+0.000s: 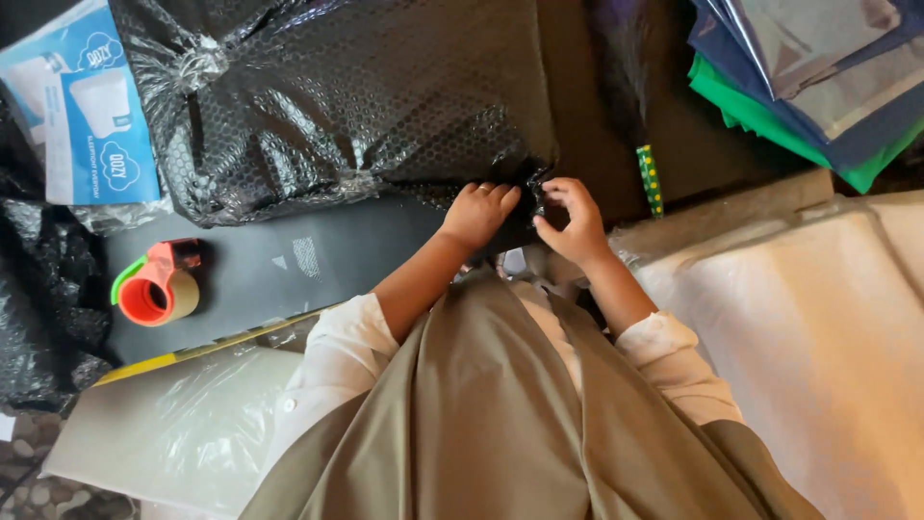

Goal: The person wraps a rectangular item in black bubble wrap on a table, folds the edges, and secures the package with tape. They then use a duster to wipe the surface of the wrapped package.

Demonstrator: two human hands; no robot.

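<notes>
A large parcel wrapped in black bubble wrap [337, 106] lies on the dark surface in front of me. Both my hands meet at its near right corner. My left hand [478, 214] is curled with its fingers pressed onto the wrap's edge. The thumb and fingers of my right hand [575, 220] pinch the crumpled black corner [532, 188]. White sleeves and a khaki garment cover my arms and body below.
An orange and green tape dispenser [154, 286] sits at the left on the dark mat [289, 260]. A blue and white box [87, 106] lies at top left, with loose black wrap [43, 308] below it. Blue and green packed fabrics [818, 77] are stacked at top right. White plastic-wrapped sheets [818, 327] lie at the right, and a green dotted stick [652, 178] near my right hand.
</notes>
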